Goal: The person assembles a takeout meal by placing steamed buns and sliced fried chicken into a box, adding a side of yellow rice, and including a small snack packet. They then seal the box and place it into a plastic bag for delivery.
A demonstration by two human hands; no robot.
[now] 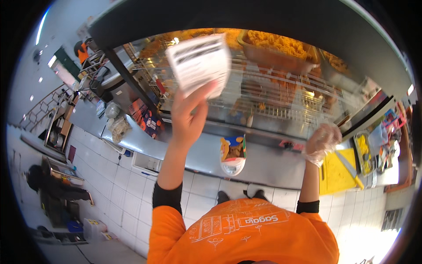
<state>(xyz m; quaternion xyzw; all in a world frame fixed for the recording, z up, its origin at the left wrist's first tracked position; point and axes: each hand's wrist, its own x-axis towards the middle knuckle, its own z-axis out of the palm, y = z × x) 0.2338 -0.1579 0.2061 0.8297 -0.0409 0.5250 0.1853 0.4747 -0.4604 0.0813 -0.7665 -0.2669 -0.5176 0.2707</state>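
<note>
My bare left hand (190,116) is raised before the glass of a heated display cabinet, pinching the lower edge of a white printed paper slip (198,64). The slip is blurred by motion. My right hand (324,140), in a clear plastic glove, hovers by the cabinet's right end, left of a yellow cutting board (332,176). Its fingers are smeared and seem bent; whether anything is in them cannot be made out. Between my arms, a colourful open carton (233,147) with brown pieces of food rests on a small white scale (233,168) on the steel counter (277,169).
Behind the glass are trays of orange, crumbly fried food (274,46) above wire racks. A knife (347,163) lies across the cutting board, beside a tub of yellow pieces (364,152). Plastic bags (118,127) and folded dark cartons (149,121) sit at left. Another person (57,185) stands farther left.
</note>
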